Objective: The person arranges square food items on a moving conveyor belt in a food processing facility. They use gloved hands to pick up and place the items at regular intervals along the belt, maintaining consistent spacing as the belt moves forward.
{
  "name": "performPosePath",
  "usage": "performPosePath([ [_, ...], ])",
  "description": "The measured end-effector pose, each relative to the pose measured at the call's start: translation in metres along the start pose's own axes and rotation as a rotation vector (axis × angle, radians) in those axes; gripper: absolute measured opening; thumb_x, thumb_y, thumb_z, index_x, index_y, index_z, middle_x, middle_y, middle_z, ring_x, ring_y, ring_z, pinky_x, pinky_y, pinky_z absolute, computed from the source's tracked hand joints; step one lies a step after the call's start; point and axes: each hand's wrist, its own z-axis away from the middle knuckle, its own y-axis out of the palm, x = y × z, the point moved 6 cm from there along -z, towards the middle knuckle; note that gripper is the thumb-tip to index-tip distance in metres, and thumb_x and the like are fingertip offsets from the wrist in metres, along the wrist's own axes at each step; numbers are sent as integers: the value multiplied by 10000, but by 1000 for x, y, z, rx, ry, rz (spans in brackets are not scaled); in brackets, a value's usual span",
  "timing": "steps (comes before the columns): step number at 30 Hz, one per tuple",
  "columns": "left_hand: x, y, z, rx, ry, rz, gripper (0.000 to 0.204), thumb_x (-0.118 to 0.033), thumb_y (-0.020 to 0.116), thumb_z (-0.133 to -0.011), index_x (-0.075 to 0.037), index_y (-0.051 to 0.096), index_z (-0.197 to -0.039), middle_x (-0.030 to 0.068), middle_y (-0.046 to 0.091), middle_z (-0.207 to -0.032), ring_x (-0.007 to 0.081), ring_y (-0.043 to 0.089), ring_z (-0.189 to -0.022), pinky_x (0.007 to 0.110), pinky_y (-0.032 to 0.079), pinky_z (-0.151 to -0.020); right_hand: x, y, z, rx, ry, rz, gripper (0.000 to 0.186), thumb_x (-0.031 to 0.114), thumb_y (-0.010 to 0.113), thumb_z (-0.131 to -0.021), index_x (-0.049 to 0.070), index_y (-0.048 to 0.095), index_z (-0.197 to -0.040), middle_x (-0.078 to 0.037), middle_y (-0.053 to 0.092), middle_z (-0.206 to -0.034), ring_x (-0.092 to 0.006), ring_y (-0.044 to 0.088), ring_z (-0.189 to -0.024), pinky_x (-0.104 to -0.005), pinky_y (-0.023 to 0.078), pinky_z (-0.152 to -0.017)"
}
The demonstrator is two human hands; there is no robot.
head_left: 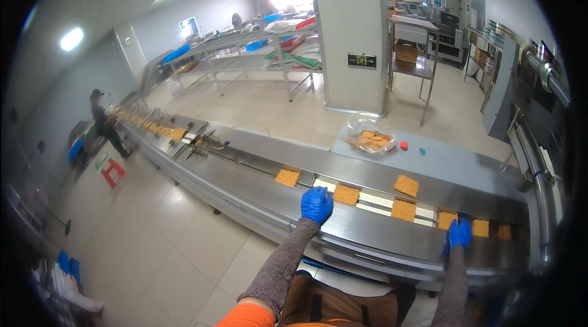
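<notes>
Golden slabs [346, 195] lie near a clear bag [362, 124].

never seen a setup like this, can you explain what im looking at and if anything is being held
No robot here: these are a person's own hands in blue gloves. The single picture comes from a wide fisheye camera on their head, looking down, so straight edges bend.

Before them runs a long metal line with a channel carrying flat, squarish golden-brown pieces. One loose piece lies beyond the channel. Behind, on a grey surface, sits a clear bag containing similar pieces.

The left hand is at the channel's near side; the right hand is beside a piece farther right. Whether either grips anything is unclear.
</notes>
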Motion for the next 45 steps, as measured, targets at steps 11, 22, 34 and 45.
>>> performPosePath([
  [11, 16, 0, 2, -177, -21, 27, 309, -227, 684, -835, -11, 687, -1055, 179, 684, -997, 367, 646, -918, 457, 512, -830, -1, 1, -3, -102, -25, 194, 575, 318, 656, -888, -61, 548, -1307, -272, 456, -1449, -415, 470, -1312, -470, 375, -1116],
  [22, 194, -42, -30, -497, -555, 210, 574, -294, 670, -903, 16, 517, -1362, 247, 522, -1394, 387, 494, -1295, 454, 376, -1106, -6, 3, -5, -5, 8, 23, 362, 273, 625, -909, 19, 656, -1165, -251, 663, -1102, -402, 642, -1020, -488, 503, -862],
  [34, 538, -248, -72, -523, -890, -360, 990, -510, 701, -823, -69, 211, -1562, 232, 228, -1597, 367, 271, -1465, 449, 268, -1183, -63, 42, 0, 47, -21, 189, 402, 291, 570, -961, 3, 611, -1238, -223, 675, -1097, -379, 651, -1016, -476, 514, -868],
  [45, 689, -248, -172, -333, -775, -262, 1135, -447, 816, -753, -79, 128, -1578, 287, 126, -1603, 419, 189, -1481, 464, 257, -1188, 38, -18, 87, 343, 50, 876, 406, 259, 576, -932, 35, 595, -1270, -209, 678, -1107, -362, 655, -1029, -480, 516, -891],
])
